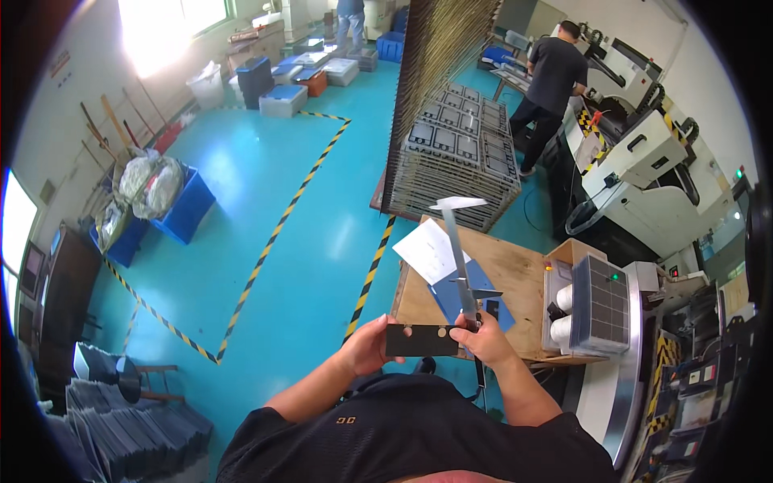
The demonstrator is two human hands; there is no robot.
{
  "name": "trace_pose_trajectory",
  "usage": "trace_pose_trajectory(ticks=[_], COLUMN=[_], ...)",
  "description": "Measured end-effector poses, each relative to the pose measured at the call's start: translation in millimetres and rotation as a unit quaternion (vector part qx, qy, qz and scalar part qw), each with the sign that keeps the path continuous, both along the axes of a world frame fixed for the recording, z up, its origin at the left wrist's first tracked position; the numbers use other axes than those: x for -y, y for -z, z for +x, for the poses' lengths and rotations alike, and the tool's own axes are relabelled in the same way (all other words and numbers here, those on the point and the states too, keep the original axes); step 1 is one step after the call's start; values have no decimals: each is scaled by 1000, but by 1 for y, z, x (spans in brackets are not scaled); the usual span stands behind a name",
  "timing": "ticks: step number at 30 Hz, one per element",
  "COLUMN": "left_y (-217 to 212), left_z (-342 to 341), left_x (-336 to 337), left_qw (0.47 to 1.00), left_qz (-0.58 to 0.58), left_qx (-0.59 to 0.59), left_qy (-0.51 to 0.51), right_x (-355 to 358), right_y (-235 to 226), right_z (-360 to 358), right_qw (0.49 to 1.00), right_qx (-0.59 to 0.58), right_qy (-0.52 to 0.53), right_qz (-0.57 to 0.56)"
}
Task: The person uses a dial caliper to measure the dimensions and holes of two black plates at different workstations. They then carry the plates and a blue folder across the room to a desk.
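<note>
Black plate gripped by left hand and right hand near the tabletop's near-left corner, the right clutching a caliper too!

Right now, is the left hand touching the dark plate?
Touching. The head view shows the left hand wrapped around the left end of the dark plate, with no gap visible between them.
</note>
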State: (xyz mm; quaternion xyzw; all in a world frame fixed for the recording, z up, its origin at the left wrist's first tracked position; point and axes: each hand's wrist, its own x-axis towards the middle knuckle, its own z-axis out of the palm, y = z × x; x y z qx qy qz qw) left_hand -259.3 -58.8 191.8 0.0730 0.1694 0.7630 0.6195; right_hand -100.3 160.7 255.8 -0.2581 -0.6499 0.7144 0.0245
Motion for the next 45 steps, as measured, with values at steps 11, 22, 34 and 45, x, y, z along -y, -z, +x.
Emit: trace_pose_trajectory(ticks=[11, 22, 34, 45], left_y=[-3, -26, -26, -60], left_z=[-4, -6, -8, -46], left_x=[-2, -19, -44, -44], left_qw=[998, 973, 964, 898], left_qz=[26, 55, 22, -7], left_qx=[-25, -218, -263, -414], left_qy=[54, 47, -40, -146], right_x=[-8, -6, -1, -25], right_y=[12, 22, 24, 47], right_z=[-1, -5, 2, 29], right_qw=[998, 999, 995, 992], right_qx=[-31, -38, -10, -63], right_qy=[12, 33, 28, 108], right_qz=[62, -18, -92, -19])
